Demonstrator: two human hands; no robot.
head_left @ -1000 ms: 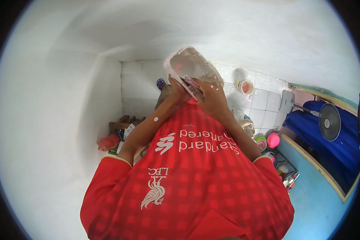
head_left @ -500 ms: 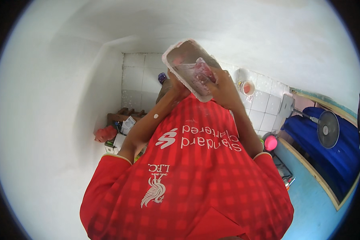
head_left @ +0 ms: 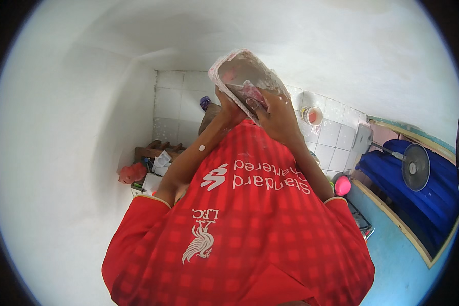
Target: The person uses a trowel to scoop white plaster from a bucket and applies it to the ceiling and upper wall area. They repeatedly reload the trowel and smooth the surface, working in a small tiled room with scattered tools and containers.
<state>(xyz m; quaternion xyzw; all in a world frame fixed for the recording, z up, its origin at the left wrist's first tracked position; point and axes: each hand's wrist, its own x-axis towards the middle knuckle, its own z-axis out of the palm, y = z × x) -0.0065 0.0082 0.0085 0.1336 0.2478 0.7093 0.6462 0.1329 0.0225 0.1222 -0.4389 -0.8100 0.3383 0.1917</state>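
Upper centre of frame: left hand (head_left: 230,110) grasps a white-smeared, rectangular, apparently plastic tub (head_left: 214,73); at its opening, a pink-and-white flat scraper (head_left: 252,91), gripped by the right hand (head_left: 278,113). Risk: smears, if wet, could loosen either grip.

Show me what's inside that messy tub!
Inside the tub, I see greyish walls and a pinkish patch. The right hand holds a pinkish smeared tool at its opening. That hand and the near rim hide part of the bottom.
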